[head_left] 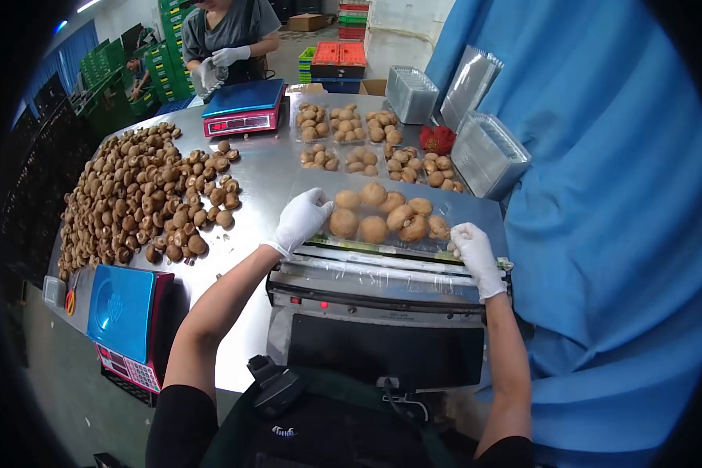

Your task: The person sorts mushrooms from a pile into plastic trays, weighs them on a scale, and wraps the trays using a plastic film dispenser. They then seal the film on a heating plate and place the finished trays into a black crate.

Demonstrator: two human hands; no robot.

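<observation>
My left hand (303, 221), in a white glove, is closed with fingertips pinched at the left side of a group of brown mushrooms (374, 229). On the other side my gloved right hand (477, 257) pinches at the near right corner. Clear plastic film (443, 209) shows faint glints over and around the mushrooms, and both hands appear to grip its edges. Whether a tray lies under the mushrooms is hard to see. Just below the hands is a wrapping machine (382, 316) with a film roll (366, 267) along its back.
A big heap of mushrooms (125, 195) covers the left of the metal table (249, 191). Packed mushroom trays (363, 161) stand beyond my hands, near stacked clear trays (487, 156). Two scales (246, 97) flank the heap. A co-worker (230, 39) stands opposite; a blue curtain (600, 234) hangs right.
</observation>
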